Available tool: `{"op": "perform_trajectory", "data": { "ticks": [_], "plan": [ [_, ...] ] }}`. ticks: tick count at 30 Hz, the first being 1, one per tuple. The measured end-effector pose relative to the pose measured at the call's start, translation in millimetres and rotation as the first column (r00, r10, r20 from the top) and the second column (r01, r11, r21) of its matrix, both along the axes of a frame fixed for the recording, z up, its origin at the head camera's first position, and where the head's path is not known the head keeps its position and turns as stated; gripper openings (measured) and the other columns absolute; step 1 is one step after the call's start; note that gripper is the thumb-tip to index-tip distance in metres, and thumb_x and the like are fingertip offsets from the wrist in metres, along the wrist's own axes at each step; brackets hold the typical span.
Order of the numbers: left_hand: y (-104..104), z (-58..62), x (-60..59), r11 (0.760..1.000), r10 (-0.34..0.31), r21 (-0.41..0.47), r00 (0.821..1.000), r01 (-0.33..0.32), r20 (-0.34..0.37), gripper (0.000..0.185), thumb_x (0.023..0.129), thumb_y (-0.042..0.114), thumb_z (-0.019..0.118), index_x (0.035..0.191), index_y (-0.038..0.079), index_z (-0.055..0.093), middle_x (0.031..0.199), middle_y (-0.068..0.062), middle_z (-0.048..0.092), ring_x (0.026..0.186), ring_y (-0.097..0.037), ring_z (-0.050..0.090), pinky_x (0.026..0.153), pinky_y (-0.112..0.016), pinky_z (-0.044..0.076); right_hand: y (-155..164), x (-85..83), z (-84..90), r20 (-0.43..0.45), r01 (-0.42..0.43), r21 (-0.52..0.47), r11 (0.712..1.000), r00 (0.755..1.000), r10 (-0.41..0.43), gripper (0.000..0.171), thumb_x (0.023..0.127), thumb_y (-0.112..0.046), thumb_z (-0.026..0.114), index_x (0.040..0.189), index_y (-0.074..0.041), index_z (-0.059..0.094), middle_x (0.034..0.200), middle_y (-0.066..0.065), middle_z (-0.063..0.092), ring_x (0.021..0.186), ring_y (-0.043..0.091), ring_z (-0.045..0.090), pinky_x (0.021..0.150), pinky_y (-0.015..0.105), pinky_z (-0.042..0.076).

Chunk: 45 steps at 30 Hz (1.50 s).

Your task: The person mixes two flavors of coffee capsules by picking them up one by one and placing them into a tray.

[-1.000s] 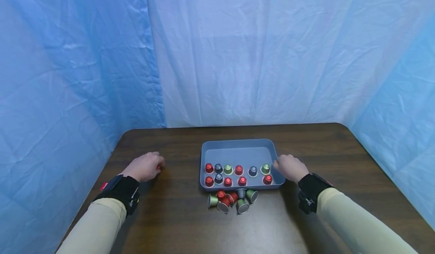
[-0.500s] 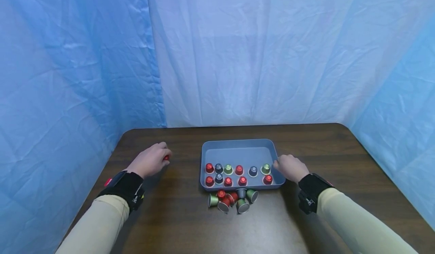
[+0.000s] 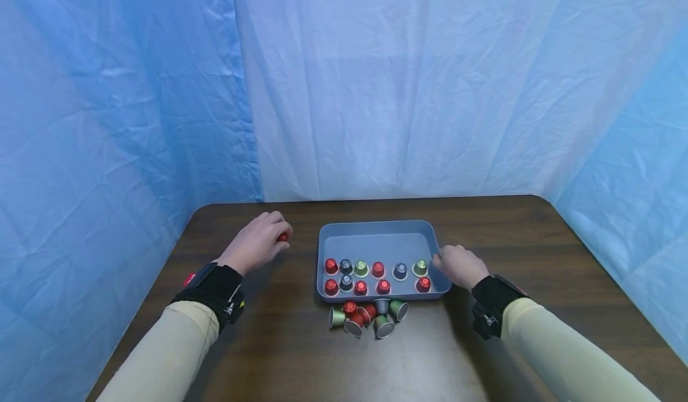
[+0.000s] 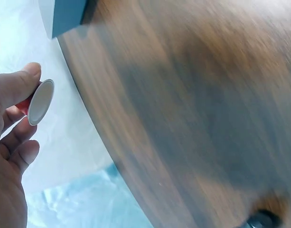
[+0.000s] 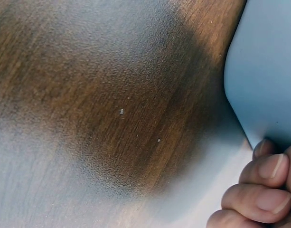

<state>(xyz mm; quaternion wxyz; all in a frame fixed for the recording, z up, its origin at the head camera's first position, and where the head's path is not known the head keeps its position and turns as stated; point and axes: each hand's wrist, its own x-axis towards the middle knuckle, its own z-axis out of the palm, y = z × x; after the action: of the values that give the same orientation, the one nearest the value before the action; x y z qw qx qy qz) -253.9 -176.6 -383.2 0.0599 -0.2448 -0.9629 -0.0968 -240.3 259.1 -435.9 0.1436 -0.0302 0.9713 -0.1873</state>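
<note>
A person's left hand (image 3: pixel 254 244) pinches a red capsule (image 3: pixel 283 236) between thumb and fingers above the table (image 3: pixel 279 324), left of a blue-gray tray (image 3: pixel 376 241). The step appears to be a carry; the next move would likely call for a steady, light pinch. The capsule shows a red body and a round, pale lid. The right hand (image 3: pixel 461 266) curls at the tray's right edge, its grip partly hidden and hard to confirm. Upright capsules (image 3: pixel 361 269) stand in two rows inside; loose ones (image 3: pixel 353 326) lie just in front.
</note>
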Motion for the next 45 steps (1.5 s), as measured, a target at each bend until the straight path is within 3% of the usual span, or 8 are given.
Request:
{"op": "perform_trajectory", "data": {
  "ticks": [7, 13, 28, 37, 45],
  "plan": [
    [25.1, 5.2, -3.5, 0.999, 0.000, 0.045, 0.999, -0.003, 0.046, 0.024, 0.091, 0.020, 0.079, 0.113, 0.011, 0.074, 0.106, -0.003, 0.057, 0.096, -0.020, 0.053, 0.086, -0.037, 0.052, -0.1, 0.3, 0.9, -0.003, -0.009, -0.001, 1.000, 1.000, 0.009, 0.027, 0.102, -0.022, 0.058, 0.090, -0.001, 0.070, 0.065, 0.007, 0.049, 0.059, 0.022, 0.054, 0.057, 0.030, 0.044],
    [44.6, 4.1, -7.3, 0.996, -0.025, 0.085, 0.998, 0.019, 0.065, 0.020, 0.091, 0.019, 0.079, 0.109, 0.013, 0.073, 0.104, -0.001, 0.056, 0.092, -0.018, 0.054, 0.084, -0.035, 0.054, -1.0, 2.0, 2.7, -0.006, -0.008, -0.003, 1.000, 1.000, 0.008, 0.026, 0.102, -0.021, 0.058, 0.087, -0.002, 0.069, 0.065, 0.007, 0.049, 0.060, 0.022, 0.054, 0.058, 0.030, 0.044],
    [76.6, -5.9, -7.8, 0.996, -0.052, 0.081, 0.993, 0.044, 0.105, 0.021, 0.089, 0.013, 0.081, 0.108, 0.013, 0.072, 0.102, 0.002, 0.055, 0.092, -0.014, 0.058, 0.085, -0.032, 0.056, -0.3, 1.3, 1.5, -0.018, -0.018, -0.002, 1.000, 1.000, 0.018, 0.026, 0.102, -0.020, 0.057, 0.086, -0.002, 0.069, 0.064, 0.007, 0.048, 0.058, 0.021, 0.053, 0.056, 0.030, 0.043],
    [87.1, -17.8, -10.2, 0.998, -0.059, -0.024, 0.989, 0.063, 0.138, 0.020, 0.090, 0.015, 0.080, 0.108, 0.013, 0.072, 0.098, 0.003, 0.052, 0.089, -0.012, 0.056, 0.085, -0.028, 0.055, 0.9, 1.3, 1.0, -0.019, -0.016, 0.001, 1.000, 1.000, 0.016, 0.026, 0.102, -0.020, 0.056, 0.091, 0.000, 0.069, 0.065, 0.007, 0.048, 0.058, 0.021, 0.053, 0.056, 0.030, 0.043],
    [91.7, -21.4, -10.9, 0.991, -0.075, -0.107, 0.992, 0.086, 0.101, 0.015, 0.091, 0.018, 0.079, 0.104, 0.014, 0.072, 0.095, 0.003, 0.051, 0.085, -0.011, 0.055, 0.083, -0.027, 0.054, -0.1, 1.7, 2.4, -0.012, -0.016, -0.003, 1.000, 1.000, 0.016, 0.026, 0.102, -0.020, 0.056, 0.093, 0.000, 0.069, 0.066, 0.007, 0.049, 0.060, 0.021, 0.053, 0.057, 0.030, 0.043]
  ]
}}
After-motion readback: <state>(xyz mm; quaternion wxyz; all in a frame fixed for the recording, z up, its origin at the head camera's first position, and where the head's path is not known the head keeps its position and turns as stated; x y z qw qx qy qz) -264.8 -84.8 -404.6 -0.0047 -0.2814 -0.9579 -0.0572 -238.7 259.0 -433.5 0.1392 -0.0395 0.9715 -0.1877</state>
